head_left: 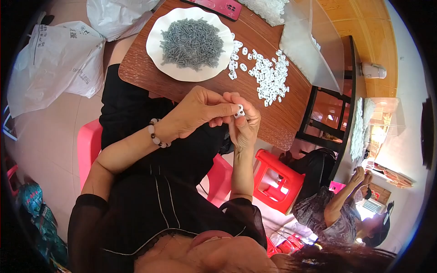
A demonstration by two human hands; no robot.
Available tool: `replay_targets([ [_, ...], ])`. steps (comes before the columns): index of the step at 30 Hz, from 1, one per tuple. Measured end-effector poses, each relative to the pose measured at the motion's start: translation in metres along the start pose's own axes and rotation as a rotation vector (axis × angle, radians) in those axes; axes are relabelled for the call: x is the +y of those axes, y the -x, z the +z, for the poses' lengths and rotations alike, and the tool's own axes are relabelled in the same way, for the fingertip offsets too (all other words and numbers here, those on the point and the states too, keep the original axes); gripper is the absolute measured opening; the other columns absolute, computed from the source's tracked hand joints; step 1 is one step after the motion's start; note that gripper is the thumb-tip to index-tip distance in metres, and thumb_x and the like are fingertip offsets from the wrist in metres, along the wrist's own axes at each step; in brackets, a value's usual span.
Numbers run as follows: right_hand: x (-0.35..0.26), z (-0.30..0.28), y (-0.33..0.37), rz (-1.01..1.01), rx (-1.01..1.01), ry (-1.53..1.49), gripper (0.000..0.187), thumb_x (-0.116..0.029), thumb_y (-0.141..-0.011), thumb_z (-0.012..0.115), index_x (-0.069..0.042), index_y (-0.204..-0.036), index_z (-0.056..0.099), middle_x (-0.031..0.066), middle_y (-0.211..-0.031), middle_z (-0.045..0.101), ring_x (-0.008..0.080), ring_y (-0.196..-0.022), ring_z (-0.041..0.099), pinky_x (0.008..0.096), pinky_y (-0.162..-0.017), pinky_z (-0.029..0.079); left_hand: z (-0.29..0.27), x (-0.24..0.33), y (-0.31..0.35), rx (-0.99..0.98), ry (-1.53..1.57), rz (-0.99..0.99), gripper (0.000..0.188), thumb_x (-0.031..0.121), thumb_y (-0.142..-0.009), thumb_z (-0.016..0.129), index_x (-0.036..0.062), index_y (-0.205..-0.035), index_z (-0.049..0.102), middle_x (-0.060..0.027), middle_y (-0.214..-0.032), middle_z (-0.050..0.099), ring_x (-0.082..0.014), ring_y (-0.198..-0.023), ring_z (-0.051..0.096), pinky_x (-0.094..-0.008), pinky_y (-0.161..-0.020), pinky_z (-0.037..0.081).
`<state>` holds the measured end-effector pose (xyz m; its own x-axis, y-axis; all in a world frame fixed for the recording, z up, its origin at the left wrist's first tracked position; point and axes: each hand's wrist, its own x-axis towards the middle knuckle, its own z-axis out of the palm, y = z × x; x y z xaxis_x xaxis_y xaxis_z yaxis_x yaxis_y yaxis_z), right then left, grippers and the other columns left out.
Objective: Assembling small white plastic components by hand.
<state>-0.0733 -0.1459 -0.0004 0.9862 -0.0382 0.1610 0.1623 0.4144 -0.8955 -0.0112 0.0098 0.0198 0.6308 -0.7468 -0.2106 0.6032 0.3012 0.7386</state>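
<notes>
My left hand (198, 111), with a beaded bracelet (156, 134) at the wrist, and my right hand (246, 120) meet just off the near edge of the table. Between their fingertips they pinch a small white plastic piece (239, 111) with dark holes. Whether a second part sits in it is too small to tell. Beyond my hands, a white scalloped plate (154, 48) bears a heap of small grey rod-like pieces (193, 43). Loose white two-holed pieces (271, 75) lie scattered to the right of the plate.
The brown wooden table (141, 59) holds a pink phone (223, 8) and a clear bin (314, 50) spilling white pieces. White sacks (59, 63) stand at left. A red stool (277, 182) is at right, near another person (332, 209) with raised hands beside a second table.
</notes>
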Motion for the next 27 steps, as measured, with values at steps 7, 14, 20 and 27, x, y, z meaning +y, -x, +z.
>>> replay_targets([
  [7, -0.0016, 0.0033, 0.0010, 0.034, 0.028, 0.035, 0.055, -0.033, -0.079, 0.072, 0.005, -0.117, 0.058, 0.0204, -0.116, 0.057, 0.0210, -0.099, 0.056, 0.0310, -0.086, 0.046, 0.0003, 0.0005, 0.0011, -0.002, 0.020, -0.014, 0.017, 0.017, -0.085, 0.068, 0.0025, -0.078, 0.069, -0.0020, -0.065, 0.061, -0.0045, -0.054, 0.051, -0.0175, -0.048, 0.039],
  [14, 0.0018, 0.0030, 0.0013, -0.044, 0.025, 0.069, 0.048, -0.031, -0.080, 0.072, 0.005, -0.110, 0.062, 0.0207, -0.111, 0.060, 0.0206, -0.097, 0.056, 0.0307, -0.080, 0.046, 0.0011, 0.0048, 0.0030, 0.000, 0.043, -0.025, 0.017, 0.017, -0.083, 0.069, 0.0015, -0.076, 0.070, -0.0029, -0.065, 0.061, -0.0050, -0.054, 0.051, -0.0184, -0.049, 0.039],
  [20, 0.0039, 0.0040, 0.0018, -0.077, 0.034, 0.100, 0.043, -0.026, -0.080, 0.072, 0.005, -0.108, 0.063, 0.0208, -0.108, 0.061, 0.0217, -0.098, 0.057, 0.0319, -0.082, 0.047, -0.0002, 0.0024, 0.0034, 0.013, 0.055, -0.020, 0.015, 0.015, -0.084, 0.068, 0.0027, -0.077, 0.069, -0.0023, -0.063, 0.060, -0.0046, -0.052, 0.050, -0.0171, -0.045, 0.037],
  [27, 0.0018, 0.0079, 0.0016, -0.057, 0.067, 0.087, 0.041, -0.025, -0.081, 0.071, 0.006, -0.107, 0.063, 0.0212, -0.107, 0.061, 0.0225, -0.096, 0.058, 0.0322, -0.083, 0.047, 0.0011, 0.0029, 0.0034, 0.034, 0.033, -0.023, 0.015, 0.015, -0.084, 0.068, 0.0024, -0.076, 0.069, -0.0026, -0.063, 0.060, -0.0048, -0.051, 0.050, -0.0174, -0.045, 0.037],
])
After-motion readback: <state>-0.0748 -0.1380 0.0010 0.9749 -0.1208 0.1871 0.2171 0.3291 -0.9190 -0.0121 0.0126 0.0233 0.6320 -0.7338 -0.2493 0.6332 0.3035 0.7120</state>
